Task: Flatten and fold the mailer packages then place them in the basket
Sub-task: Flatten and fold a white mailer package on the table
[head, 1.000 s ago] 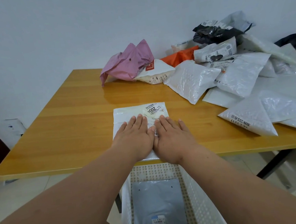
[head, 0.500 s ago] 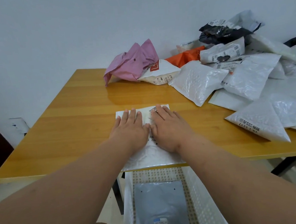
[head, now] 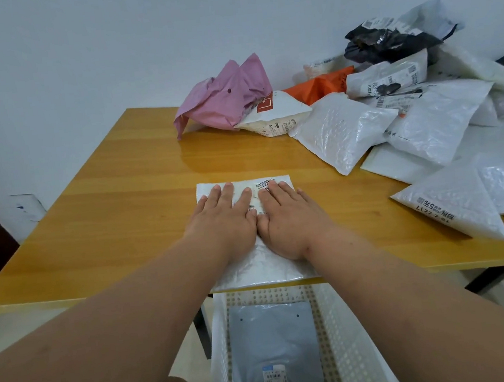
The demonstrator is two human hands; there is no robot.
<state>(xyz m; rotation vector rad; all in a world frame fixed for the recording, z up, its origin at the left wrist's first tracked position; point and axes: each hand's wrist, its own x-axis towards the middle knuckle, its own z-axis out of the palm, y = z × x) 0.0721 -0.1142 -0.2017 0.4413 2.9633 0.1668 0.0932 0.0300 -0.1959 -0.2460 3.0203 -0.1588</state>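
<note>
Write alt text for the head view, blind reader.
Left hand and right hand press flat, side by side, on a white bubble mailer at the near edge of a wooden table. A white perforated basket below holds a grey mailer; unsorted mailers pile at far right.

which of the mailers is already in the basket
The grey mailer with a small label, lying flat in the white basket below the table edge; all the others are on the table.

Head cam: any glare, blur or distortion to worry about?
Head view: soft, even light; a mild sheen on the table beneath the pink mailer. Wide-angle stretch swells the forearms. Both hands and the white mailer look sharp.
</note>
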